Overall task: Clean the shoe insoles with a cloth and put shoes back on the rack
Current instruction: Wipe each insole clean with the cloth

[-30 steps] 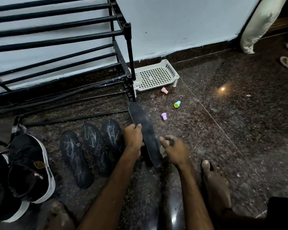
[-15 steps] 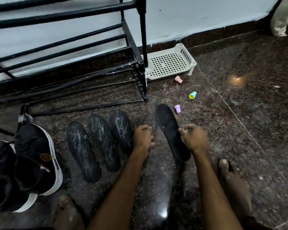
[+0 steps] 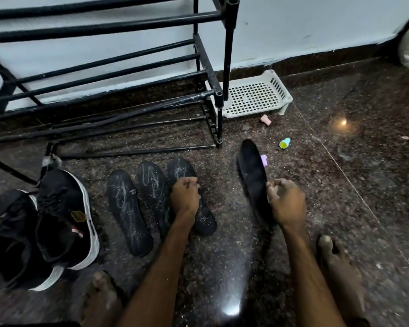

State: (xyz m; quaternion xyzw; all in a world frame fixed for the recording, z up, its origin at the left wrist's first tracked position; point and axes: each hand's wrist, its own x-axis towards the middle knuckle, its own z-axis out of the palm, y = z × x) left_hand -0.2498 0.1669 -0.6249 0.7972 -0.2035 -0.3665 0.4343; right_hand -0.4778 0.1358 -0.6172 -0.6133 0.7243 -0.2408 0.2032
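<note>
Four black insoles lie on the dark speckled floor (image 3: pixel 354 208) in front of the black shoe rack (image 3: pixel 230 43). Three of them are streaked with pale dust and lie side by side, close together: the first insole (image 3: pixel 128 211) at the left, the second insole (image 3: pixel 152 187) in the middle, and the third insole (image 3: pixel 183 167) at the right. The fourth insole (image 3: pixel 252 171) lies apart to the right and shows no streaks. The left hand (image 3: pixel 184 197) rests on the middle of the third insole with its fingers curled; whether it grips the insole cannot be told. The right hand (image 3: pixel 286 201) sits against the right edge of the fourth insole, fingers curled and thumb near the edge; whether it pinches anything cannot be told. Two black shoes with white soles (image 3: pixel 62 208) stand on the floor at the left, beside the first insole and below the rack. A white perforated tray (image 3: pixel 279 84) sits by the wall, behind the rack's corner post. A pink cap (image 3: pixel 266 119), a teal cap (image 3: pixel 285 142) and a purple cap (image 3: pixel 264 160) lie on the floor; the purple cap is just beside the fourth insole. Two bare feet (image 3: pixel 338 267) rest on the floor at the bottom.
</note>
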